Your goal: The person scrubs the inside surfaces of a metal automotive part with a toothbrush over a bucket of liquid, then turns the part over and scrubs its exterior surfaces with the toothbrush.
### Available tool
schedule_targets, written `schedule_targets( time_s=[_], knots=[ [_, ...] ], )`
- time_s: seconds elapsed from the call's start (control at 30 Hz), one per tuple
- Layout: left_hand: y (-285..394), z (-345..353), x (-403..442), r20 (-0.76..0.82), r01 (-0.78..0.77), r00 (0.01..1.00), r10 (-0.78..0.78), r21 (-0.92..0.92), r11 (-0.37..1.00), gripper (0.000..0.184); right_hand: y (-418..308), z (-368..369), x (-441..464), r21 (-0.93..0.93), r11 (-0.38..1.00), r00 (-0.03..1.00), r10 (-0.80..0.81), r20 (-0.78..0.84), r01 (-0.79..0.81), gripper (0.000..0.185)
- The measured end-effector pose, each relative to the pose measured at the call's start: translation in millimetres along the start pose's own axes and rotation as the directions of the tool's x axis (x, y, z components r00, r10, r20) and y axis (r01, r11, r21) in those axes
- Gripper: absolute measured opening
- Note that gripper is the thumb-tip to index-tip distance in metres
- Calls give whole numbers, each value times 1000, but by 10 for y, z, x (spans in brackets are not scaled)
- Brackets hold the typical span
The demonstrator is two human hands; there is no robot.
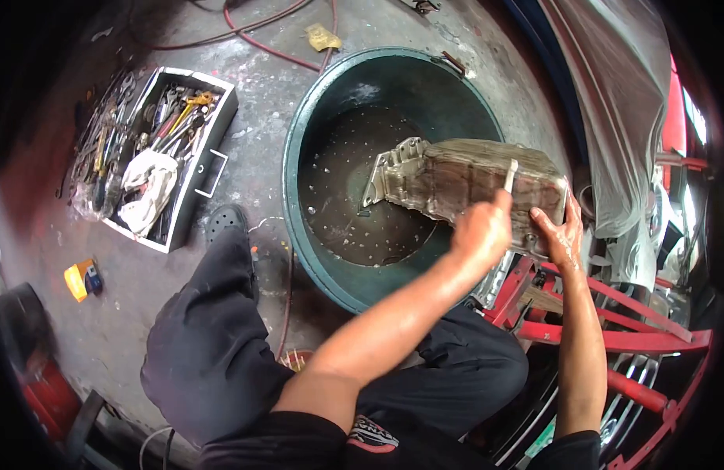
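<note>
My left hand [485, 227] is closed around a slim tool with a pale handle [511, 174], which looks like a brush; its working end is hidden by the fist. It is over the dirty, wet side of a metal oil pan [464, 172]. My right hand [564, 235] grips the pan's right end, thumb on the near face and fingers behind the edge. The oil pan is tilted over a large round green tub [295, 196], its flanged end pointing left. Dark murky liquid [354, 227] with pale bubbles or flecks lies in the tub.
Left of the tub stands an open toolbox drawer [230, 102] of wrenches, with a white cloth [149, 188]. A red hose [268, 43] runs behind. A red metal frame [628, 384] is at right, below plastic sheeting [620, 102]. A yellow-and-blue packet [81, 280] lies left.
</note>
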State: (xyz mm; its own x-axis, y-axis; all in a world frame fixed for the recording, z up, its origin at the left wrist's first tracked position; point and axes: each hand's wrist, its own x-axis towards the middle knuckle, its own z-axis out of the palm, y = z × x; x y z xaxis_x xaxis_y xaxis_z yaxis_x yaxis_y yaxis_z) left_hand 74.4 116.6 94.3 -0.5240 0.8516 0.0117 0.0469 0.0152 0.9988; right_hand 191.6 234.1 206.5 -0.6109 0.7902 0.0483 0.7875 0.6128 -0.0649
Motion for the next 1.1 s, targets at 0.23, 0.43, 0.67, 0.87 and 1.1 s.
schedule_targets(
  time_s=[0.23,0.43,0.67,0.87,1.1],
  knots=[
    [-559,-35,86,-103,42,994,-25,158,987,17,135,54,-68,108,994,999,-8,-31,11,85],
    [-1873,-637,856,-124,175,984,-124,730,660,21,375,88,-294,73,990,990,-116,-78,122,84],
    [-3331,-1296,1128,-189,150,980,55,899,413,21,441,115,-285,170,978,988,-99,-116,118,86],
    [-2535,-569,1142,26,545,673,-739,-693,472,10,502,111,-305,136,974,973,-158,-167,182,87],
    [77,-115,220,57,161,972,-230,551,819,20,454,93,-358,154,984,991,-74,-110,90,91]
  ],
)
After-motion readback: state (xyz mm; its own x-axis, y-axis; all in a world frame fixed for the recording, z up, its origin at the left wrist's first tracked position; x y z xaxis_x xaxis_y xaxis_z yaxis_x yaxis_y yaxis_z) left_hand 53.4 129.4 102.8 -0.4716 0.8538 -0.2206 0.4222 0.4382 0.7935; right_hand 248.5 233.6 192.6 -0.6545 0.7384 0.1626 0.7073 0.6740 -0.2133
